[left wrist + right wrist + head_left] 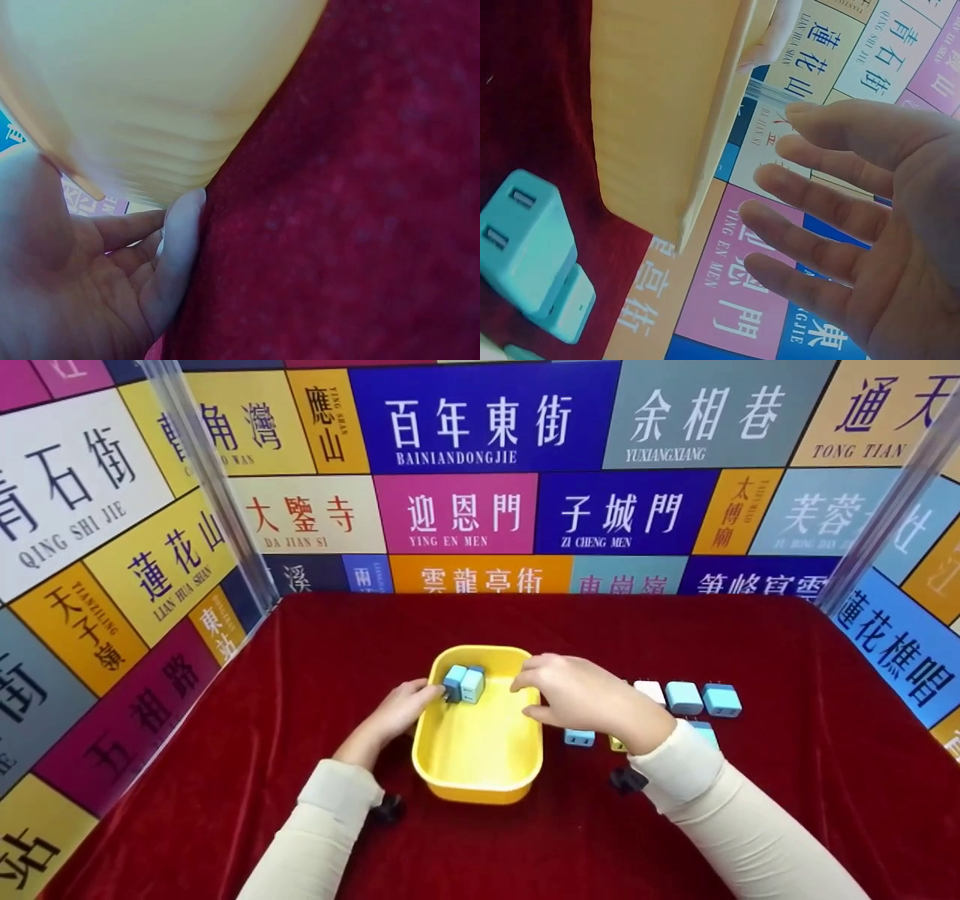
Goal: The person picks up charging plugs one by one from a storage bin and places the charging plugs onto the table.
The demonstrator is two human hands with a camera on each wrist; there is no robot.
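Note:
A yellow plastic bin [478, 787] sits on the red cloth. My left hand [401, 709] grips its left wall, thumb over the rim and fingers against the outside; in the left wrist view the hand [97, 262] shows beside the bin's wall [172, 90]. Inside, in the far left corner, lie a few blue USB charger plugs [472, 685]. Over the bin's right rim hovers my right hand [574, 694]. The right wrist view shows that hand [877, 225] with fingers spread and nothing held, above the bin [660, 112].
Right of the bin, several charger plugs lie on the cloth [600, 825]: a white one [649, 691], a light blue one [684, 698], a two-tone blue one [722, 700] and others partly behind the right arm. Panels with printed characters [457, 514] stand around the table.

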